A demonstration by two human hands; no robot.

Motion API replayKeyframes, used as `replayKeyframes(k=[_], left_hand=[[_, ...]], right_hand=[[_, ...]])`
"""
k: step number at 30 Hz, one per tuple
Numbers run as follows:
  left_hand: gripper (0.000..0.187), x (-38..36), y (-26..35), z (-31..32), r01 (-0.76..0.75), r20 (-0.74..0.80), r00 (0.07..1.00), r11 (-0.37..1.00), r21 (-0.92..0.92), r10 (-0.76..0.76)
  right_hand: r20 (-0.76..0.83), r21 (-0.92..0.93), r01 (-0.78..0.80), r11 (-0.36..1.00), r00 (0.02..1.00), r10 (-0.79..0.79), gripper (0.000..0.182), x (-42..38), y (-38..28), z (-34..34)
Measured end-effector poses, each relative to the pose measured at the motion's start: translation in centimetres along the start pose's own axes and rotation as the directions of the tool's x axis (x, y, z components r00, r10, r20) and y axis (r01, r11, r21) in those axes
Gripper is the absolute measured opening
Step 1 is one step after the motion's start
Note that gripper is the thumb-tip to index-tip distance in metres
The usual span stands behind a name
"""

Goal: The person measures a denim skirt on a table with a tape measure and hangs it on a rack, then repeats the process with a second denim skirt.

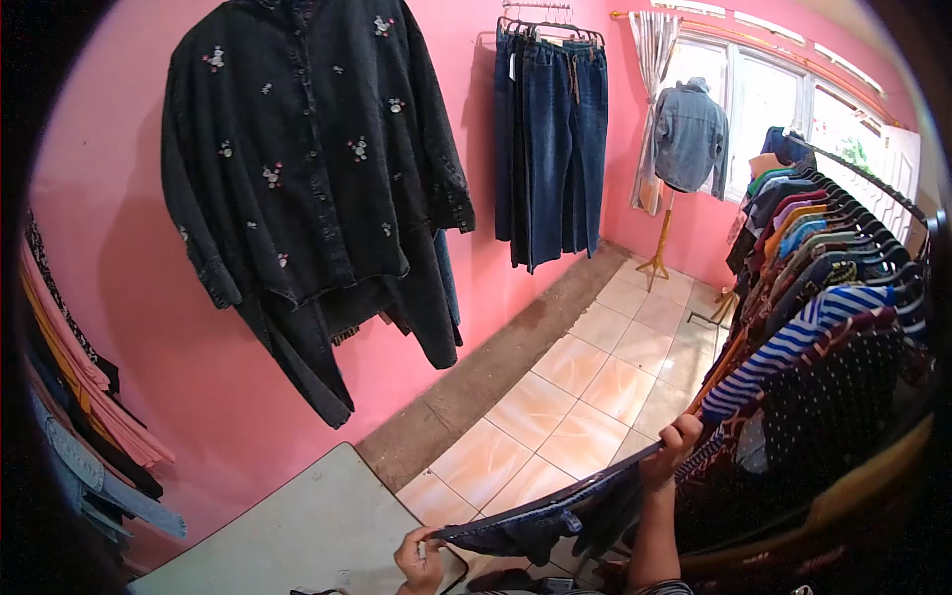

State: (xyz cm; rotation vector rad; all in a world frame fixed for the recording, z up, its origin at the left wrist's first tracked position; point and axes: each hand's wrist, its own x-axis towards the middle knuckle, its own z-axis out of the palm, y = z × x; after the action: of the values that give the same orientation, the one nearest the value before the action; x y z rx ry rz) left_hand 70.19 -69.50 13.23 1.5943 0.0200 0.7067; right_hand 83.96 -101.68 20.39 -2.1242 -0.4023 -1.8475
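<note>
Fingers of the left hand (418, 562) and right hand (674, 451) were closed on a dark garment's (526, 534) edge, near the blue-and-white striped top (775, 347).

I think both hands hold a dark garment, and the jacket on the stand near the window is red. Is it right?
In the head view, the jacket on the stand near the window is greyish blue, not red. The left hand and right hand hold the dark garment.

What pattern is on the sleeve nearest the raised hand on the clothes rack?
Blue and white stripes on the sleeve, clearest in the head view.
</note>
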Motion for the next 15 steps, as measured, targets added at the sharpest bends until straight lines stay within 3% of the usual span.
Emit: replayKeyframes(k=[1, 2, 4, 6, 10, 15], left_hand=[[0.024, 0.5, -0.5, 0.5, 0.005, -0.003, 1.000, 1.000, 0.006, -0.005], [0.023, 1.1, -1.2, 1.0, -0.042, -0.032, 0.998, 0.995, 0.086, 0.045], [0.022, 2.5, -1.9, 2.9, -0.112, -0.102, 0.987, 0.984, 0.141, 0.127], [0.021, 3.4, -3.4, 4.6, -0.086, -0.144, 0.983, 0.975, 0.206, 0.117], [0.026, 7.2, -7.4, 8.9, -0.092, -0.215, 0.963, 0.951, 0.296, 0.160], [0.032, 14.2, -10.4, 17.4, -0.060, -0.358, 0.905, 0.903, 0.425, 0.229]], right_hand=[[-0.005, 0.017, 0.013, 1.000, 1.000, -0.013, 0.014, 0.2, 0.3, 1.3], [0.013, 0.008, -0.033, 0.999, 0.999, 0.033, 0.036, 0.1, 0.8, 2.7], [0.047, 0.114, -0.034, 0.993, 0.998, 0.029, 0.037, -0.2, 2.5, 5.4], [0.046, 0.186, -0.032, 0.982, 0.999, 0.024, 0.038, -0.2, 4.1, 8.2], [0.065, 0.145, 0.051, 0.988, 0.996, -0.061, 0.025, 1.4, 8.1, 13.4], [0.090, 0.236, 0.045, 0.971, 0.994, -0.068, 0.017, 2.4, 15.0, 20.9]])
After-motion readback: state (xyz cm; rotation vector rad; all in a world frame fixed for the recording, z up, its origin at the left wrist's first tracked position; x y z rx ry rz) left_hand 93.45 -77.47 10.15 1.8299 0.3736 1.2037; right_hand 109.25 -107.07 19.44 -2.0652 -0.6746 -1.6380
